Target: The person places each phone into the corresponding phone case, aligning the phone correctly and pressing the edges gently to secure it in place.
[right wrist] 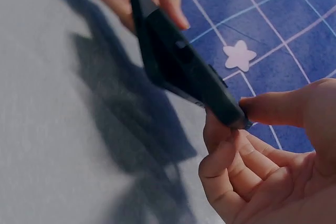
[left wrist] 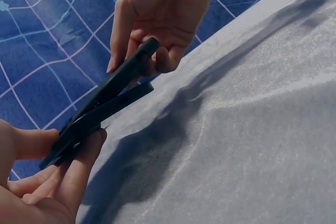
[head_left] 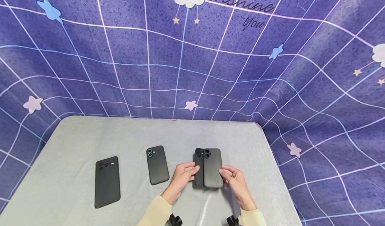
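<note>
Two black phone cases overlap in front of me, held above the grey-white cloth. My left hand [head_left: 182,176] pinches the left edge of the left case [head_left: 199,177], with the thumb on its back. At the right edge of the other case [head_left: 213,169], my right hand [head_left: 236,182] pinches it between thumb and fingers. This right case lies partly over the left one, its camera cutouts toward the top. In the left wrist view, the two slabs [left wrist: 113,82] spread apart toward the right hand. Whether the left case has a phone inside, I cannot tell.
A black phone [head_left: 157,166] with two teal-ringed lenses lies left of my hands. Farther left is a larger black phone [head_left: 107,184] with a round camera area. The cloth-covered table [head_left: 132,132] meets a blue gridded curtain [head_left: 162,59] at the back and sides.
</note>
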The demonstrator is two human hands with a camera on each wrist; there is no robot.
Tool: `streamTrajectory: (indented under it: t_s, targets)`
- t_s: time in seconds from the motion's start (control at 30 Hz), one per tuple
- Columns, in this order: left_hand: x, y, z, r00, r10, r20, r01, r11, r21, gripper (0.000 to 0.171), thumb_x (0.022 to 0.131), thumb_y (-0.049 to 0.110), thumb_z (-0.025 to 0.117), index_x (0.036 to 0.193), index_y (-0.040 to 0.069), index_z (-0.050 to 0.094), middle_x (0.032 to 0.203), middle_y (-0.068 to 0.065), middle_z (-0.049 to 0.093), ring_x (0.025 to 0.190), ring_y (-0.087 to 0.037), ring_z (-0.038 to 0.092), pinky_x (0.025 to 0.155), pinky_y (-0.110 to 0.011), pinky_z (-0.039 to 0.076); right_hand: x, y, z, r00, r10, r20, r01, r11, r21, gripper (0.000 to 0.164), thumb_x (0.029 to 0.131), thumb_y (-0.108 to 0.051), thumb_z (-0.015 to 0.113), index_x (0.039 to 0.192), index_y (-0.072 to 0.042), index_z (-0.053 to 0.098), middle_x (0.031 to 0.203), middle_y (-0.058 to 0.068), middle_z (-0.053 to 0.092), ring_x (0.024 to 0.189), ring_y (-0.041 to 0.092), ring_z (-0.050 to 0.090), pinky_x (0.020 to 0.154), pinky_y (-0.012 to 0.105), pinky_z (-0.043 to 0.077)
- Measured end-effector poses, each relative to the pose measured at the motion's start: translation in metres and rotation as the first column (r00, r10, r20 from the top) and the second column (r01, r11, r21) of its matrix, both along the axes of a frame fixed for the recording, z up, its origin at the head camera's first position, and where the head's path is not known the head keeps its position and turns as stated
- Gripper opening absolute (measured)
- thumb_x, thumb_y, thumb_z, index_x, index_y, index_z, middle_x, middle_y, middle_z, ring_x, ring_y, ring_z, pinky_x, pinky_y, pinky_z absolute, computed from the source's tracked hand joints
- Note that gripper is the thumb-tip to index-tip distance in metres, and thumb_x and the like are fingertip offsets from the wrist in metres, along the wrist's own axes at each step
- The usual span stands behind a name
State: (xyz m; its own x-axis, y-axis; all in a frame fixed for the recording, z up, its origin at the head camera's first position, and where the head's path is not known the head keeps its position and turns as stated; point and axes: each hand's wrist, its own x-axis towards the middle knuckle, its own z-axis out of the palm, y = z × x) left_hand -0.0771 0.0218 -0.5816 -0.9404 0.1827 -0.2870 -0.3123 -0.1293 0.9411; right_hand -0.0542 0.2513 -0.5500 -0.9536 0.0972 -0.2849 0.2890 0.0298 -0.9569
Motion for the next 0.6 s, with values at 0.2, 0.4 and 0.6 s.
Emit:
streamTrajectory:
  t_s: [0.2, 0.4, 0.6]
  targets:
    - [0.000, 0.000, 0.001, 1.000, 0.000, 0.003, 0.000, 1.000, 0.014, 0.057, 0.103, 0.018, 0.074, 0.141, -0.020, 0.055, 0.135, -0.034, 0.066, 0.117, -0.028, 0.072, 0.091, -0.036, 0.063, -0.001, -0.007, 0.001, 1.000, 0.000, -0.029, 0.003, 0.994, 0.112, 0.028, 0.098, -0.003, 0.076, 0.121, 0.011, 0.071, 0.098, 0.017, 0.080, 0.067, 0.009, 0.064, 0.059, 0.020, 0.051]
    - [0.000, 0.001, 0.004, 1.000, -0.013, -0.003, 0.013, 0.999, 0.043, 0.057, 0.105, 0.017, 0.072, 0.142, -0.021, 0.052, 0.136, -0.034, 0.065, 0.120, -0.032, 0.071, 0.092, -0.037, 0.063, -0.001, -0.012, 0.000, 0.998, 0.022, -0.060, -0.011, 0.985, 0.170, 0.026, 0.098, -0.005, 0.077, 0.119, 0.011, 0.074, 0.098, 0.017, 0.078, 0.063, 0.011, 0.063, 0.057, 0.022, 0.053]
    - [-0.001, 0.001, 0.003, 1.000, -0.020, -0.011, 0.021, 0.998, 0.063, 0.057, 0.105, 0.016, 0.071, 0.142, -0.022, 0.051, 0.136, -0.035, 0.065, 0.119, -0.033, 0.072, 0.092, -0.037, 0.064, -0.001, -0.014, -0.005, 0.996, 0.068, -0.066, -0.057, 0.986, 0.159, 0.029, 0.100, -0.006, 0.075, 0.121, 0.013, 0.072, 0.096, 0.018, 0.078, 0.066, 0.013, 0.066, 0.058, 0.026, 0.058]
